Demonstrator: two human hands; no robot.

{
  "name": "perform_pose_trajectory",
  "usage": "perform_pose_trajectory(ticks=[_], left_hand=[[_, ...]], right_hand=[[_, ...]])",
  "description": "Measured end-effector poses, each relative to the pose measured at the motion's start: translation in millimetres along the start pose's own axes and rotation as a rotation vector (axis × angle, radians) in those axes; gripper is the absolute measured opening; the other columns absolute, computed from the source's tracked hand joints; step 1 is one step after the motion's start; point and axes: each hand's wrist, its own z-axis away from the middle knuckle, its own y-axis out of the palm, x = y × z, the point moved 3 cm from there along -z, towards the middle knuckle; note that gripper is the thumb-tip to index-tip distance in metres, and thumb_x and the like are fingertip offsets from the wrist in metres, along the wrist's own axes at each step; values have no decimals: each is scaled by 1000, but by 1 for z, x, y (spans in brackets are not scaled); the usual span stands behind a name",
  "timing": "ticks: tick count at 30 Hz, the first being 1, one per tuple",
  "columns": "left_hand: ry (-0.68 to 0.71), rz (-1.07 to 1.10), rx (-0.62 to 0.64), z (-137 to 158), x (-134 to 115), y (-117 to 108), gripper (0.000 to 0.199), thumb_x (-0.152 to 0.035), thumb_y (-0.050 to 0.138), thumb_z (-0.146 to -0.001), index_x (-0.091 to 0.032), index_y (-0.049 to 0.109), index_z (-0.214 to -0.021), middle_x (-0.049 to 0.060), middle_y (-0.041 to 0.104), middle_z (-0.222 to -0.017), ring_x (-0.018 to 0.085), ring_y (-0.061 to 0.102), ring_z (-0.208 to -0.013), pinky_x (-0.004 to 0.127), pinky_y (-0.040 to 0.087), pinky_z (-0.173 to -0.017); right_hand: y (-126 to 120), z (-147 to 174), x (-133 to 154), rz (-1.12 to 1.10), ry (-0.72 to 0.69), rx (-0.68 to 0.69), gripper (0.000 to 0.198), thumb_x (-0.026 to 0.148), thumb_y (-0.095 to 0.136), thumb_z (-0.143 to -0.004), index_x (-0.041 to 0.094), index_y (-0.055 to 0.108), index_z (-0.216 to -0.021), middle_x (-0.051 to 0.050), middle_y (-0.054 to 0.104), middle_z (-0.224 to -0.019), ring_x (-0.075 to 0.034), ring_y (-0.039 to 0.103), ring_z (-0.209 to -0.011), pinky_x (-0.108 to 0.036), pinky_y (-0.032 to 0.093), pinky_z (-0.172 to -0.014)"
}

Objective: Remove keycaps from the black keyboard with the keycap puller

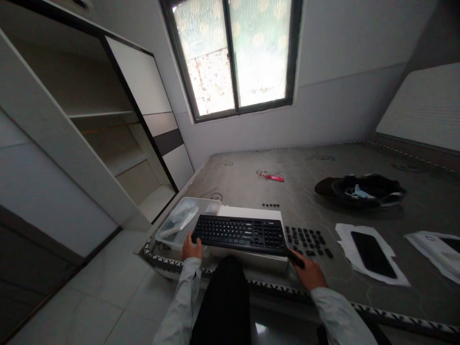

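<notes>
A black keyboard [240,234] lies on a white box [247,212] at the edge of the mattress. My left hand [191,248] grips its lower left corner, thumb along the front edge. At the opposite lower corner, my right hand [309,273] is closed around a dark, slim-handled tool [295,258]. The tool's tip points at the keyboard's right end and is too small to make out. Several loose black keycaps [307,239] are spread in rows just right of the box. Behind the box sits a short row of small keycaps [270,205].
A clear plastic tub [167,235] holding a bag stands left of the box. On the grey mattress [244,167] lie a red packet [273,178], a dark cap [370,191] with items inside, and a black phone-like slab [373,254] on white paper. A white packet [436,251] lies far right.
</notes>
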Motion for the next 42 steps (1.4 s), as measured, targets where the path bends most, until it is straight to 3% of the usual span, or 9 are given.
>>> perform_pose_trajectory(ticks=[5,10,20,26,29,31,33,38,42], left_hand=[[-54,-72,7,0,-8,3,47,-34,43,-86,-17,45,-130,12,52,-131,29,49,-118,43,36,-99],[-42,-114,-14,6,-16,6,50,-35,43,-86,-12,43,-130,15,52,-129,29,48,-117,40,35,-99],[-12,-130,-84,28,-24,10,48,-34,47,-84,-17,45,-129,12,56,-121,28,51,-111,41,37,-95],[26,-144,-127,43,-29,15,50,-32,49,-82,-16,47,-129,15,53,-122,30,49,-112,46,38,-93],[154,-166,-150,55,-45,13,55,-29,50,-80,-18,44,-134,14,43,-138,29,38,-127,47,30,-103],[331,-189,-149,63,-66,13,52,-27,48,-82,-22,45,-134,10,36,-146,25,31,-133,46,25,-107],[422,-175,-95,69,-88,18,46,-28,46,-83,-22,51,-129,7,39,-145,23,33,-133,44,24,-108],[330,-102,-22,67,-131,41,41,-27,50,-80,-24,58,-119,5,51,-136,22,40,-128,45,28,-107],[308,-68,-8,60,-143,56,40,-23,49,-79,-27,59,-117,3,52,-135,21,39,-128,47,25,-108]], right_hand=[[0,-4,0,-3,21,-19,44,44,50,-79,32,64,-119,-2,71,-102,-26,65,-100,-31,51,-80],[-4,-4,-2,-11,8,-48,43,45,51,-77,27,69,-112,-5,72,-100,-26,66,-98,-28,51,-77],[-21,-1,-18,63,38,-145,49,53,47,-76,20,74,-100,-11,73,-88,-30,67,-89,-33,50,-73],[-21,-4,-28,66,78,-222,67,68,45,-69,13,75,-94,-16,72,-79,-35,67,-83,-37,48,-67],[-21,-2,-25,66,94,-257,68,70,44,-70,15,74,-96,-15,72,-80,-34,66,-82,-37,47,-66],[-23,-1,-21,73,138,-270,68,71,44,-71,17,74,-98,-14,72,-80,-33,65,-80,-36,46,-64],[-25,1,-17,74,183,-269,69,72,43,-71,18,73,-100,-14,71,-79,-33,64,-78,-36,45,-63],[-31,4,-7,53,244,-268,71,73,38,-74,21,71,-108,-14,71,-92,-34,62,-87,-38,45,-69],[-34,11,-5,46,281,-297,75,76,35,-72,20,71,-104,-15,70,-94,-34,62,-87,-38,45,-69]])
